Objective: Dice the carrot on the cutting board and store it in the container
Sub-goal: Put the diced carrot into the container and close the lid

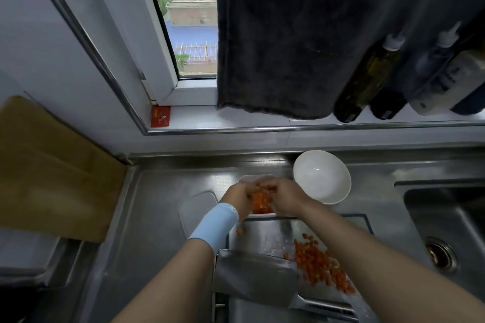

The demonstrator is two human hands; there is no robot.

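Observation:
Both hands hover over a clear plastic container (248, 178) just beyond the steel cutting board (265, 236). My left hand (237, 198) and my right hand (284, 195) are cupped together around a heap of diced carrot (259, 202) above the container. A second pile of carrot dice (320, 265) lies on the right side of the board. One loose dice (239, 231) sits at the board's left edge. A cleaver (257, 278) rests flat on the near part of the board.
The container's clear lid (194, 207) lies left of it. A white bowl (321, 177) stands to the right. The sink (446, 231) is at far right, a wooden board (49, 170) leans at left. Bottles (367, 78) and a dark towel (288, 34) are on the windowsill.

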